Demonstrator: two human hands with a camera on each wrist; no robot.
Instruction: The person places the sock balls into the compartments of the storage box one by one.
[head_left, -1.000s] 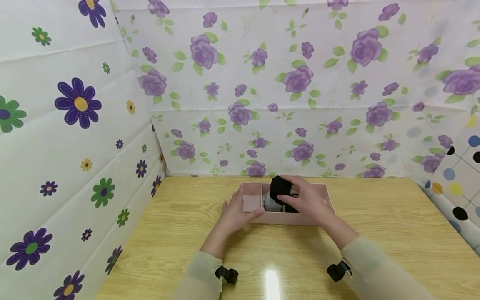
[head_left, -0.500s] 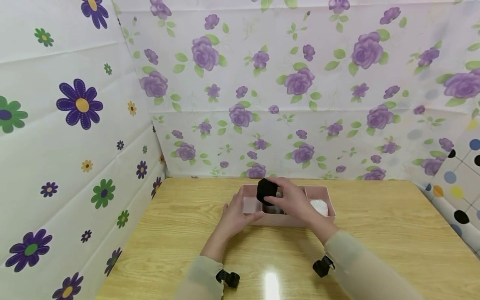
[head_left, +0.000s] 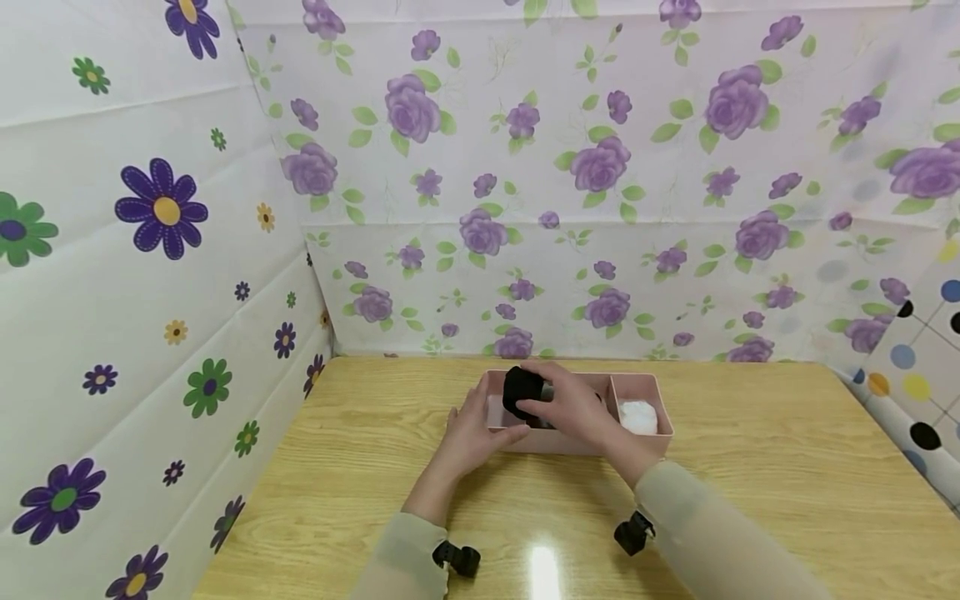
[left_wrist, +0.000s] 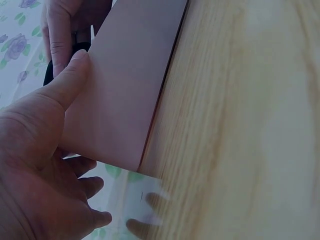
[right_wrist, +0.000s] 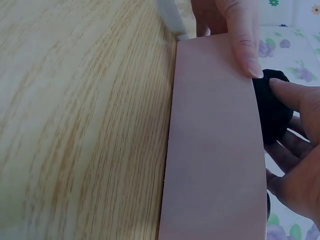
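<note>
A long pink divided box (head_left: 555,443) stands on the table toward its back. My left hand (head_left: 470,433) grips its left end, thumb on the front rim and fingers around the end wall. Between thumb and fingers my right hand (head_left: 570,406) holds a black rolled cloth bundle (head_left: 522,392), low over the leftmost compartment. The right wrist view shows the bundle (right_wrist: 272,107) behind the box's long wall, close to the left thumb. A white cloth bundle (head_left: 637,417) lies in the right-end compartment. My right hand hides most of the middle compartments, where grey and dark material shows.
The wooden table (head_left: 360,467) extends around the box on both sides and in front. A floral sheet (head_left: 480,167) hangs behind it, with a flower-print sheet (head_left: 135,292) on the left. Small black cameras (head_left: 459,557) sit on both wrists.
My right hand has carried the black cloth bundle left and down, from over the middle compartments to the leftmost one. The white bundle has come into view. My left hand has stayed in place.
</note>
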